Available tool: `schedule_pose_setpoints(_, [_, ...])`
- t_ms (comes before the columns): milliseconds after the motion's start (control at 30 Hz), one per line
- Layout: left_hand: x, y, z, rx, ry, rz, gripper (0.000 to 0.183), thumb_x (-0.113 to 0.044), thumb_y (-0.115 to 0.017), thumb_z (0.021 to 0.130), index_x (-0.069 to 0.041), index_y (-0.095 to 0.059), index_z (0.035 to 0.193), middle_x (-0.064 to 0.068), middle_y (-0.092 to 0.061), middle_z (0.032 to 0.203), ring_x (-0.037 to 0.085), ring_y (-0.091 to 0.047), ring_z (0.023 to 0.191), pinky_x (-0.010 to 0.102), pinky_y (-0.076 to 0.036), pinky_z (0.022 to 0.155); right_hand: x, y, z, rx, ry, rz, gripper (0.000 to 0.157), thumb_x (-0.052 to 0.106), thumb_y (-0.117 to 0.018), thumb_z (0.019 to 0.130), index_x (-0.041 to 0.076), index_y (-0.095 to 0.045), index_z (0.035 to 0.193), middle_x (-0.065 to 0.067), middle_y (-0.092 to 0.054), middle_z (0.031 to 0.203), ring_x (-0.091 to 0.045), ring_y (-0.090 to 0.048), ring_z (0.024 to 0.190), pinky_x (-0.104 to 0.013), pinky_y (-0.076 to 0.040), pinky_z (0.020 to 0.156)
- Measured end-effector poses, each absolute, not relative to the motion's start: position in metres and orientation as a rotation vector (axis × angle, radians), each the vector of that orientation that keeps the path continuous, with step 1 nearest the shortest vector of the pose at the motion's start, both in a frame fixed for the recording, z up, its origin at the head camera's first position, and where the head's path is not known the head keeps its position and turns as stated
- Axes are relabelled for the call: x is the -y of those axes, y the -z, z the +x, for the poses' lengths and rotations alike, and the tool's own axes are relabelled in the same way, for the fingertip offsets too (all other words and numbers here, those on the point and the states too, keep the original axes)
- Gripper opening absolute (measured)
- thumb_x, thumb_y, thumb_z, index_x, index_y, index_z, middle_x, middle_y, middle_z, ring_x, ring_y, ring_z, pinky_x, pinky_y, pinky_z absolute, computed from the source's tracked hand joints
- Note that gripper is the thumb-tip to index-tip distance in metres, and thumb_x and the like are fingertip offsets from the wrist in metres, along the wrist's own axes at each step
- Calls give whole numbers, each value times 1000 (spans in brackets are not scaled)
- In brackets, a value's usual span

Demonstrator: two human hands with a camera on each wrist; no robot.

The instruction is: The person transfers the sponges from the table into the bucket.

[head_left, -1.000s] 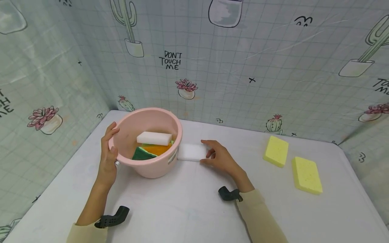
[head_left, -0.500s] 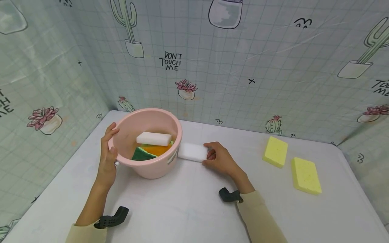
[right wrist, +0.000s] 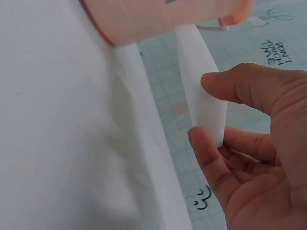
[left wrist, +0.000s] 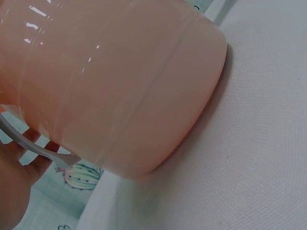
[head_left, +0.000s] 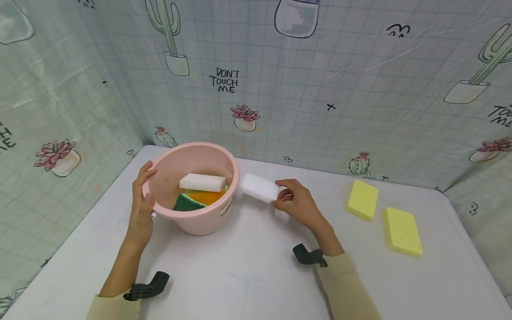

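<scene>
My left hand (head_left: pixel 142 204) grips the left rim of a pink plastic bucket (head_left: pixel 208 224), fingers behind it and thumb at the front. In the left wrist view a grey handle (left wrist: pixel 33 146) passes by those fingers. My right hand (head_left: pixel 298 202) pinches the right end of a white sponge block (head_left: pixel 260 186), raised off the table beside the bucket. The right wrist view shows the thumb on one side of this sponge (right wrist: pixel 199 72) and fingers at its end. Inside the bucket, another white sponge (head_left: pixel 202 182) rests on an orange sponge (head_left: pixel 206 196) and a dark green one (head_left: pixel 189 203).
Two yellow sponges (head_left: pixel 362 200) (head_left: pixel 402 231) lie flat on the right side of the white table (head_left: pixel 256 271). A cactus-print curtain (head_left: pixel 280 89) rises behind the table's back edge and along both sides.
The white sponge lay flat on the table; my right hand has lifted it, tilting it, and shifted slightly right. My left hand and the bucket have stayed in place.
</scene>
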State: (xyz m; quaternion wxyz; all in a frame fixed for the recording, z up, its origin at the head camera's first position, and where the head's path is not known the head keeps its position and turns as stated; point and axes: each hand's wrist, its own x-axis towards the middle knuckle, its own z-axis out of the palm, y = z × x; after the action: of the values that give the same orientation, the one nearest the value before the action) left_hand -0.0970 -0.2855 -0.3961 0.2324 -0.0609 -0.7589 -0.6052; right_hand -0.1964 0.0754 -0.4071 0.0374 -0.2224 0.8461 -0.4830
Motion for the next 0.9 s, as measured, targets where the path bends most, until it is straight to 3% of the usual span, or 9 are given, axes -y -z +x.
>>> schedule_pose_setpoints(400, [287,396,-96,2079,1679,-159,54,-34,-40,94,-18,-31,145,-10,-12,156,21,-16,141,55,-21,110,-83,367,-192,-2546,1663,-702,55,6,-76,80,0,-53,130,-13,-52,121,-25,-59,95,-29,-51,86])
schedule_pose_setpoints(633, [288,396,-97,2074,1680,-205,53,-30,-38,95,-17,-29,146,-7,-11,157,22,-16,140,51,-20,111,-81,340,-192,-2546,1712,-811,53,4,-76,79,2,-56,128,-10,-51,122,-23,-59,98,-28,-51,86])
schedule_pose_setpoints(900, [287,395,-95,2082,1674,-169,53,-33,-39,95,-20,-30,145,-10,-12,157,21,-16,141,55,-19,110,-62,318,-186,-2547,1718,-930,51,5,-78,78,2,-59,125,-5,-53,122,-18,-59,96,-25,-52,84])
